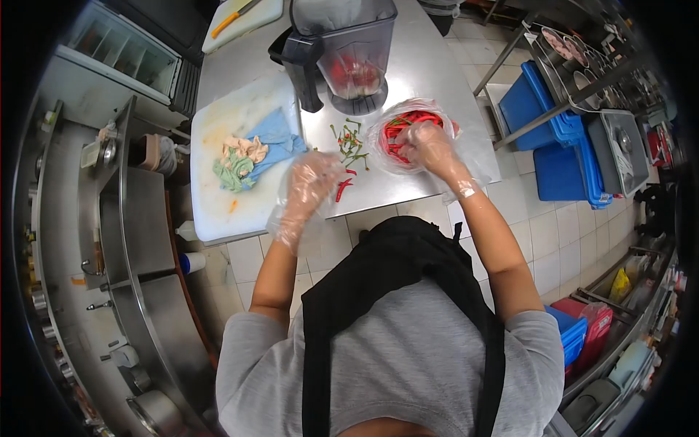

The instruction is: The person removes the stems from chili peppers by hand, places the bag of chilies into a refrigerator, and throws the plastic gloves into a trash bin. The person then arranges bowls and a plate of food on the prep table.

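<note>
Both hands wear clear plastic gloves. My right hand [431, 147] is at a clear plastic bag [378, 149] of red chillies [421, 118], its curled fingers down among them. My left hand [313, 180] is over the table edge beside the cutting board, fingers drawn together; what they hold, if anything, is hidden. Close to its fingertips lie a few loose red chillies [344, 191]. Green chilli stems [352, 144] are scattered between the hands. Behind them stands a blender jug [353, 54] with a black handle and red pieces inside.
A white cutting board [215, 207] on the steel table [466, 135] carries crumpled blue, green and peach cloths [251, 149]. Farther back, a yellow-handled knife [227, 24] lies on another board. Blue bins [557, 171] and a rack stand right; a steel counter [142, 218] runs left.
</note>
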`<state>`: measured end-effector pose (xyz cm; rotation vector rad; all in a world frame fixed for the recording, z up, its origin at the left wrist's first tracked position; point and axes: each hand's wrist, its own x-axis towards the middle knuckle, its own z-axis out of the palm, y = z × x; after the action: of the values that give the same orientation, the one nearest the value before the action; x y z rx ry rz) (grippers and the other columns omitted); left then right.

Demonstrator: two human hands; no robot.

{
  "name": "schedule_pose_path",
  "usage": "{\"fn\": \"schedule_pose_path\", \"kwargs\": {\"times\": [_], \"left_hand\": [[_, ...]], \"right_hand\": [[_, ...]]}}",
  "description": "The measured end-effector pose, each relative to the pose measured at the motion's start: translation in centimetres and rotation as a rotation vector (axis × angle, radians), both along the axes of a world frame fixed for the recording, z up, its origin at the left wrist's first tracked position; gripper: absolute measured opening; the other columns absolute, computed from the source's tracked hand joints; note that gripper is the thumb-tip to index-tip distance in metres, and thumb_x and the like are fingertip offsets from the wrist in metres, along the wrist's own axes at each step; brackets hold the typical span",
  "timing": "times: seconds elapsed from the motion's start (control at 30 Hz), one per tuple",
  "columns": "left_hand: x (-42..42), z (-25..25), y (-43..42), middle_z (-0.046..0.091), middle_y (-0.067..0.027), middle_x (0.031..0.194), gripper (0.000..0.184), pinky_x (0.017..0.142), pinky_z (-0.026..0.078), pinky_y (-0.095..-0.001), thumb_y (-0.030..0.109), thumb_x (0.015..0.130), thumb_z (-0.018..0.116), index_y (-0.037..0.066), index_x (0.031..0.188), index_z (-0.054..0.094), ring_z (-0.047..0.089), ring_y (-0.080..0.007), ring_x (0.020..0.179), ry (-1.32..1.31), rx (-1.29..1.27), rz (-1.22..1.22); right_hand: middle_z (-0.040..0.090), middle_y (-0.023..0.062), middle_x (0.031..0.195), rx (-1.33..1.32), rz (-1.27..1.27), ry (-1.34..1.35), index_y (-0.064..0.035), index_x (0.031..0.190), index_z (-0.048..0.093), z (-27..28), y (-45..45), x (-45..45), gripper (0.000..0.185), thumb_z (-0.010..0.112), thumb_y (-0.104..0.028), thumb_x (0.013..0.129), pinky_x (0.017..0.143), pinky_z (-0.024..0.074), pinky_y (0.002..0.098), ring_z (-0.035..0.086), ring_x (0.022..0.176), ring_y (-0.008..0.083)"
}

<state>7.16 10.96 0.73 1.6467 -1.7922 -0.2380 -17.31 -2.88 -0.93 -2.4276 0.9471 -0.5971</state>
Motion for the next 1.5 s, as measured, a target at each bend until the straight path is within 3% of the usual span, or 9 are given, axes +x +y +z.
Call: {"fn": "schedule_pose_path", "kwargs": {"times": [0.1,0.37,0.53,0.77,0.87,1.03,1.23,1.43,1.5], "left_hand": [[-2.0,0.2,0.1,0.065,-0.0122,0.089,0.015,0.076,0.048,-0.0391,0.012,0.076,0.065,0.004,0.089,0.068,0.061,-0.03,0.082,-0.002,0.052,-0.051],[-4.9,1.1,-5.2,0.065,-0.0123,0.097,0.021,0.08,0.048,-0.0366,0.014,0.076,0.062,0.005,0.095,0.067,0.06,-0.0287,0.091,0.198,-0.178,-0.197],[-7.9,1.7,-8.2,0.064,-0.01,0.078,0.017,0.069,0.047,-0.0386,0.007,0.067,0.06,0.008,0.084,0.065,0.06,-0.0283,0.076,-0.352,-0.113,-0.225],[-7.6,0.3,-9.9,0.065,-0.0089,0.075,0.024,0.073,0.049,-0.0381,0.004,0.069,0.06,0.01,0.091,0.067,0.06,-0.0286,0.073,-0.419,-0.212,-0.254],[-7.1,1.2,-9.5,0.064,-0.0146,0.077,0.019,0.073,0.049,-0.0351,0.006,0.072,0.061,0.007,0.09,0.068,0.062,-0.029,0.075,-0.333,-0.207,-0.327],[-5.7,1.6,-9.4,0.067,-0.0077,0.086,0.023,0.075,0.047,-0.0285,0.018,0.083,0.066,0.0,0.097,0.066,0.061,-0.0142,0.078,0.58,0.431,-0.383],[-4.0,2.8,-6.5,0.064,-0.0048,0.08,0.019,0.07,0.047,-0.026,0.011,0.085,0.063,-0.006,0.094,0.063,0.057,-0.0116,0.072,0.992,0.371,-0.304],[1.8,0.5,-6.1,0.066,-0.0088,0.078,0.022,0.069,0.049,-0.0306,0.016,0.081,0.067,-0.005,0.087,0.065,0.061,-0.0176,0.071,0.691,0.291,-0.037],[2.6,-1.2,-6.8,0.066,-0.0093,0.076,0.014,0.066,0.048,-0.03,0.011,0.08,0.063,-0.001,0.084,0.067,0.061,-0.0164,0.068,0.126,0.202,-0.08]], "right_hand": [[0.062,0.0144,0.074,-0.296,0.048,0.045,-0.0041,0.075,0.065,-2.9,0.1,0.6,0.02,0.071,-0.02,0.065,0.069,0.047,0.0417,0.059,0.074,0.0326],[0.06,0.0158,0.069,-0.125,0.029,0.077,-0.0028,0.075,0.063,2.3,0.6,-0.4,0.018,0.066,-0.021,0.072,0.067,0.0466,0.0423,0.059,0.069,0.0332],[0.061,0.0171,0.068,-0.264,-0.017,-0.058,-0.0025,0.078,0.065,2.9,0.0,-0.8,0.017,0.065,-0.02,0.075,0.064,0.0454,0.0434,0.059,0.065,0.0342],[0.061,0.0176,0.072,-0.089,-0.016,-0.214,-0.0035,0.086,0.066,2.4,0.3,-1.7,0.015,0.065,-0.017,0.08,0.061,0.0455,0.0382,0.058,0.067,0.0331],[0.063,0.013,0.073,-0.014,0.016,-0.316,-0.0018,0.085,0.065,2.1,0.3,-1.6,0.013,0.064,-0.014,0.082,0.063,0.0462,0.0334,0.059,0.065,0.0251],[0.062,0.0006,0.079,0.78,-0.03,-0.519,-0.0002,0.086,0.064,0.8,-0.4,-1.1,0.011,0.063,-0.011,0.084,0.069,0.045,0.0248,0.055,0.073,0.0092],[0.063,0.0012,0.076,0.883,0.025,-0.632,-0.0006,0.088,0.066,1.4,1.0,0.8,0.016,0.062,-0.015,0.085,0.069,0.0461,0.0256,0.057,0.071,0.0103],[0.066,0.005,0.079,0.663,0.221,-0.506,-0.0033,0.087,0.066,-0.8,4.1,4.5,0.013,0.065,-0.016,0.082,0.068,0.0465,0.0281,0.06,0.072,0.0139],[0.067,0.0113,0.084,0.409,0.301,-0.393,-0.0037,0.086,0.066,-1.6,5.2,5.8,0.011,0.063,-0.013,0.08,0.07,0.0477,0.0335,0.062,0.076,0.0228]]}}
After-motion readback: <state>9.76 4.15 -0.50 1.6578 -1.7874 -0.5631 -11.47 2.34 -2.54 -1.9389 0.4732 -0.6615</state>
